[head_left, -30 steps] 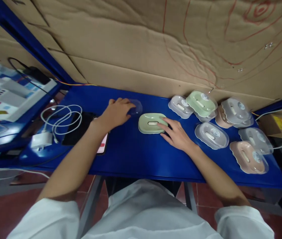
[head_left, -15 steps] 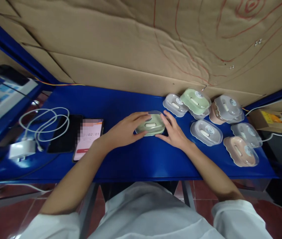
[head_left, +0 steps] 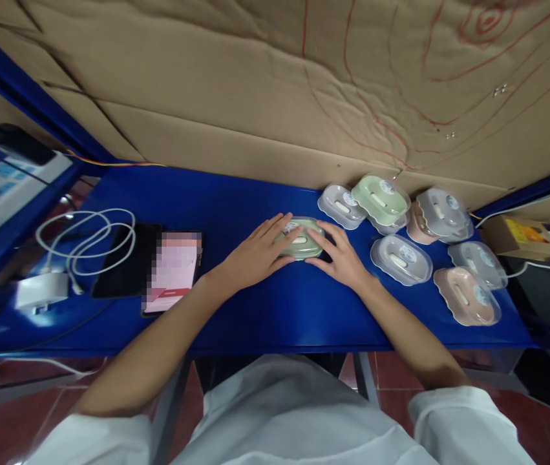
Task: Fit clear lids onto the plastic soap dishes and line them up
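At the left end of the blue table point(head_left: 260, 323), a white charger point(head_left: 42, 290) lies with its cable point(head_left: 132, 239) looped over a dark flat thing point(head_left: 119, 278). Next comes a phone point(head_left: 172, 271); its screen is pixelated, so nothing on it can be read.

The left forearm slants up and inward past the phone. The left hand point(head_left: 255, 255) is palm down, fingers stretched over the left part of a green box point(head_left: 304, 249), thumb along its near edge. It has hold of that end; how hard it presses cannot be told.

The green box sits flat on the table, between the two hands. It is an oval with a clear lid, a pale bar in the middle and a round sticker near the far left, too small to read.

The right hand point(head_left: 345, 258) mirrors the left: fingertips spread on the lid's right side, thumb at the near edge, gripping the box from there, wrist slightly bent.

Further right are more lidded boxes point(head_left: 401, 258) in grey, green and pink, some stacked, several with round stickers whose print is illegible. Past them, a small carton point(head_left: 519, 237) bears a yellow label, likewise unreadable.
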`<state>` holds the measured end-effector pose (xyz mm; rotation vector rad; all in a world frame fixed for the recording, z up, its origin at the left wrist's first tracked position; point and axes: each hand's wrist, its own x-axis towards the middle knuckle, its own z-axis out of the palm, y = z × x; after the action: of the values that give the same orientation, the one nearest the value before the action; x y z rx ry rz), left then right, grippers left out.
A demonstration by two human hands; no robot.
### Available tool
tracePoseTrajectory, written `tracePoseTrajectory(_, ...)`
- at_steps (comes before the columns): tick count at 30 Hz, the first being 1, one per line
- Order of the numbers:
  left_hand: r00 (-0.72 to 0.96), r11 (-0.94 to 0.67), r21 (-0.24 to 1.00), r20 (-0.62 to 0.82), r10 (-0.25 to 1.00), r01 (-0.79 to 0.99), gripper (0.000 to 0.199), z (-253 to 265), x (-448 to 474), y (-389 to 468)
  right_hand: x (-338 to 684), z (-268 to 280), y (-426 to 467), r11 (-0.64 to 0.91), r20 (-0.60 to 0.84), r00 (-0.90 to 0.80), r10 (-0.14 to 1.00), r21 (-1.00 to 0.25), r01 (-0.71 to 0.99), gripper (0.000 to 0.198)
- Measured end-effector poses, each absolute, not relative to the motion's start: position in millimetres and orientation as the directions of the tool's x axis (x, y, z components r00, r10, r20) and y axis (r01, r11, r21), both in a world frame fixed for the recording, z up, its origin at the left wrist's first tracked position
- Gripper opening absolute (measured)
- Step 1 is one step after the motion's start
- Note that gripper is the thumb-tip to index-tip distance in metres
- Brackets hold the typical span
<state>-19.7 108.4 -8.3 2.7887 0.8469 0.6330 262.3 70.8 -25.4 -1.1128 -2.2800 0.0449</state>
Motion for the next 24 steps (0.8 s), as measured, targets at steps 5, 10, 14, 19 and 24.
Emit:
tracePoseTrajectory(5,0.750,-0.830,0.265,0.357,0.557,0.491,0.065,-14.7,-17.1,110.2,265.1,-27.1,72.2,0.640,0.510,-0.453,0.731,-0.282,0.715,0.083)
tracePoseTrajectory(10,0.745,-0.815,0.308,0.338,0.576,0.490,0.062,-9.8,-15.3,108.5,264.8,-27.4,71.2,0.626,0.494,-0.444,0.748,-0.302,0.719,0.082)
tracePoseTrajectory(14,0.745,-0.803,0.309,0.309,0.592,0.510,0.062,-5.1,-14.9,107.0,264.7,-28.7,71.5,0.598,0.456,-0.428,0.781,-0.346,0.723,0.082)
tracePoseTrajectory(19,0.720,-0.763,0.297,0.262,0.643,0.574,0.060,1.9,-23.2,107.8,260.1,-27.8,71.3,0.574,0.396,-0.433,0.810,-0.384,0.723,0.087)
tracePoseTrajectory(24,0.715,-0.761,0.315,0.270,0.645,0.567,0.058,11.0,-33.6,111.1,249.6,-30.1,69.0,0.558,0.388,-0.417,0.822,-0.405,0.724,0.080)
